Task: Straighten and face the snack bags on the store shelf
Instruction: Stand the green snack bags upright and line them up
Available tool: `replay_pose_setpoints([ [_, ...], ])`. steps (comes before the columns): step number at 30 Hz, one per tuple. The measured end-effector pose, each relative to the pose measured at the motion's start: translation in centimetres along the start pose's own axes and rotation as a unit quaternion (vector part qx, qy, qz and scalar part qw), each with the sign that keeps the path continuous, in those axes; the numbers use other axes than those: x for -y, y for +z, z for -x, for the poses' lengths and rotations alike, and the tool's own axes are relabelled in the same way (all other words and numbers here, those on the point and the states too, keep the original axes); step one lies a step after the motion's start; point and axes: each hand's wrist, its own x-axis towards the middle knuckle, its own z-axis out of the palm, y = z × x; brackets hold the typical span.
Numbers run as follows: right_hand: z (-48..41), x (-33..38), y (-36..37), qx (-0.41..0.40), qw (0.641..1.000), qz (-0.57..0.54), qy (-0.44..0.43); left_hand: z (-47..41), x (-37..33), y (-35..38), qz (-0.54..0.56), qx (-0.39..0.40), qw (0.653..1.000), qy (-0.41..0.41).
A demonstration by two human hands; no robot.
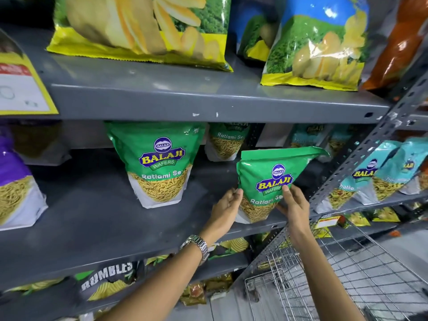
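hands (228,202) two, green bags (266,184) three

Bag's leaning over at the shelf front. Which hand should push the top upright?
Probably right. The right hand already lies on the front of the green bag, thumb up near the logo, closer to the bent top. The left hand only pinches the lower left edge, so it can steady the base.

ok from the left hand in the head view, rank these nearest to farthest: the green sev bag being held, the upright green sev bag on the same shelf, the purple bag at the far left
1. Green Balaji Ratlami Sev bag being held: touching the left hand, on its right.
2. Upright green Balaji Ratlami Sev bag: standing on the grey shelf, up and left of the hand.
3. Purple sev bag: far left edge of the shelf.
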Motion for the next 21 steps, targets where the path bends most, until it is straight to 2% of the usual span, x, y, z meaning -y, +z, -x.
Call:
replay_pose_setpoints([
  [5, 0.4, 0.3, 0.5, -0.005, 1.000, -0.007, -0.001, 0.3, -0.4, 0.3, 0.022, -0.009, 1.000, 0.006],
  [7, 0.7, 0.2, 1.0, -0.035, 0.999, -0.008, 0.003, 0.3, 0.0, 0.4, 0.011, -0.011, 1.000, 0.014],
  [10, 2.9, -0.1, 3.0, -0.216, 0.974, 0.020, -0.061, 0.7, 2.3, 0.0, 0.041, -0.070, 0.995, 0.061],
  [11, 4.4, -0.2, 4.3, -0.266, 0.959, 0.002, -0.098, 1.1, 3.3, -0.4, 0.072, -0.122, 0.987, 0.078],
  [12, 6.2, -0.6, 6.0, -0.272, 0.953, -0.017, -0.130, 1.7, 4.1, -1.0, 0.109, -0.190, 0.972, 0.086],
  [14, 9.5, -1.4, 9.8, -0.202, 0.961, -0.026, -0.187, 2.9, 5.8, -2.9, 0.162, -0.343, 0.922, 0.085],
  [16, 10.6, -1.6, 13.3, -0.107, 0.972, -0.024, -0.207, 3.5, 7.1, -5.8, 0.157, -0.448, 0.876, 0.083],
  [18, 8.8, -0.7, 16.1, -0.037, 0.987, -0.049, -0.151, 3.1, 7.6, -9.0, 0.137, -0.470, 0.868, 0.082],
  [21, 3.9, 0.4, 19.9, 0.067, 0.994, -0.088, 0.013, 1.7, 7.4, -14.2, 0.114, -0.431, 0.892, 0.073],
])
